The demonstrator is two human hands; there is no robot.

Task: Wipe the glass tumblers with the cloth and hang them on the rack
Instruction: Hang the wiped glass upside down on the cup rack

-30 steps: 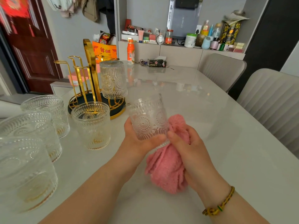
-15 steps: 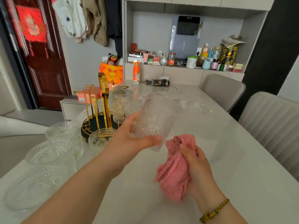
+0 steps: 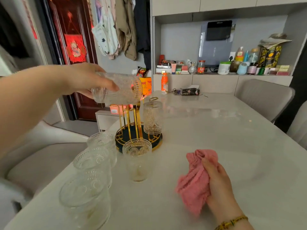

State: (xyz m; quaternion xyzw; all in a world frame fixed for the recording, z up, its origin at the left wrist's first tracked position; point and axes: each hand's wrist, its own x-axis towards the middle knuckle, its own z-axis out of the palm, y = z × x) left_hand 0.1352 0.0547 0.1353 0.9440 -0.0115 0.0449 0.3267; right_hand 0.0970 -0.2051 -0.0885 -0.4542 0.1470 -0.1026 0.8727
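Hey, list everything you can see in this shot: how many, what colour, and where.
held tumbler: one, clear, tipped sideways above the rack
hung tumbler: one, clear, upside down on a rack peg
standing tumblers: four, clear, upright on the table in front of the rack
rack: one, gold with a dark base, on the table
cloth: one, pink, bunched up
table: one, pale
chairs: two, grey, right of the table
bottle: one, orange, table's far end
left hand: grips the held tumbler
right hand: grips the cloth
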